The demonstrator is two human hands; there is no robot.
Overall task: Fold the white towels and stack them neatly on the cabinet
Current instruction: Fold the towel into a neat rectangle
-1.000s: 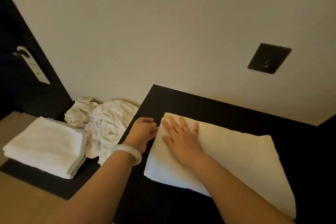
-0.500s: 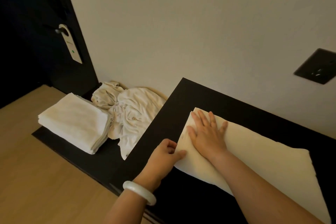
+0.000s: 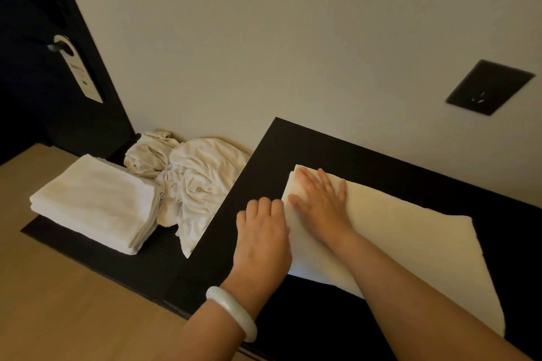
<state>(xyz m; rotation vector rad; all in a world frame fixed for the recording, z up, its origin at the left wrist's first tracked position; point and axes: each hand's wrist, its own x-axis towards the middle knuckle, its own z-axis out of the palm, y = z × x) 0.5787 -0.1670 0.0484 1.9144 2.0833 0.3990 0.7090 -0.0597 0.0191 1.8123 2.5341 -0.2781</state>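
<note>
One folded white cotton towel (image 3: 396,243) lies on the flat black top of the cabinet (image 3: 352,155), its long side running away to my right and its short end pointing at the cabinet's left corner. Both my hands are on that short end. My right hand (image 3: 319,202) lies flat on the towel, palm down, with all five fingers straight and slightly spread. My left hand (image 3: 262,231) sits just beside it at the towel's left edge, knuckles up and fingers curled under. I cannot tell whether they pinch the edge or only rest against it. There is one smooth white bangle (image 3: 231,311) on my left wrist.

To the left and lower down is a second black surface, a low ledge (image 3: 164,261) that butts against the cabinet. Two groups of cloth lie on it. The first is a neat pile of folded white towels (image 3: 93,202), square-edged and several layers thick, though I cannot count the layers exactly. The second is a crumpled heap of unfolded white towels (image 3: 199,179) between that pile and the cabinet, touching both. How many pieces are in the heap I cannot tell.

Behind the ledge stands one dark door (image 3: 29,67) with a single white hanger sign (image 3: 79,70) on its handle. One black rectangular wall plate (image 3: 488,86) is set in the pale wall above the cabinet. Light wooden floor (image 3: 58,316) shows at the lower left.
</note>
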